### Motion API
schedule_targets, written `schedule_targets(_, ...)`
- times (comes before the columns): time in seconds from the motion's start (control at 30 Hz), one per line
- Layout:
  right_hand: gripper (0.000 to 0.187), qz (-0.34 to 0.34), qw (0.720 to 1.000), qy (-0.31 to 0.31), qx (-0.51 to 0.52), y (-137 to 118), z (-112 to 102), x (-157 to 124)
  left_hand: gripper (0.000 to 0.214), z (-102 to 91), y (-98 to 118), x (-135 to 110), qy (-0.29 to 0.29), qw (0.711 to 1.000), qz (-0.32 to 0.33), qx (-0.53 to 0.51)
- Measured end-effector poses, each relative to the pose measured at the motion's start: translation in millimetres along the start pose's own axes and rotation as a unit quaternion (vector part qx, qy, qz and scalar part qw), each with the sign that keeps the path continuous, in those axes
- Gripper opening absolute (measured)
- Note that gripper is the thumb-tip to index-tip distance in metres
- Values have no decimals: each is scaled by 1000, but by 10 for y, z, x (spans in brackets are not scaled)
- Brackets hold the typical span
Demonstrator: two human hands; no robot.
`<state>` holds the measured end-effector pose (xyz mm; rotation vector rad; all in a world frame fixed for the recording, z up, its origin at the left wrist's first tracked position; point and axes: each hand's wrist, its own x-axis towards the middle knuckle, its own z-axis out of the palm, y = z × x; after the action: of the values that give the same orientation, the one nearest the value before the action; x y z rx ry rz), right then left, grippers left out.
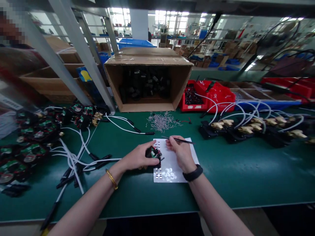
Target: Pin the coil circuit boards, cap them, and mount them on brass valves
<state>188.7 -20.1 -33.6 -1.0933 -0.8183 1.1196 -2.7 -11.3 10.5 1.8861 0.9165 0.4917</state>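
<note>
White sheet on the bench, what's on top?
Small silvery round pieces run along the left edge of the white sheet. The left hand, holding a black device, and the right hand, holding a thin dark tool, hide whatever lies beneath them.

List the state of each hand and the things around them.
Left hand: closed on a small device.
Small device: held, green board showing.
Right hand: pinching a thin black tool.
Thin black tool: held.
White sheet: flat, silver dots along one side.
Cardboard box: open in front, black parts inside.
Red bin: open, small dark parts inside.
Pale pieces: loose, scattered.
White cables at left: loosely crossed.
</note>
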Motion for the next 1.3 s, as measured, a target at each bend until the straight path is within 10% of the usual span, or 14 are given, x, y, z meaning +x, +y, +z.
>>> schedule_targets(0.5,36,-43,989,70,-125,149,103,26,77,-34,53,131,-47,994,-22,101)
schedule_targets(1.3,41,-34,989,18,-145,107,58,19,73,-42,27,115,-39,995,-26,91)
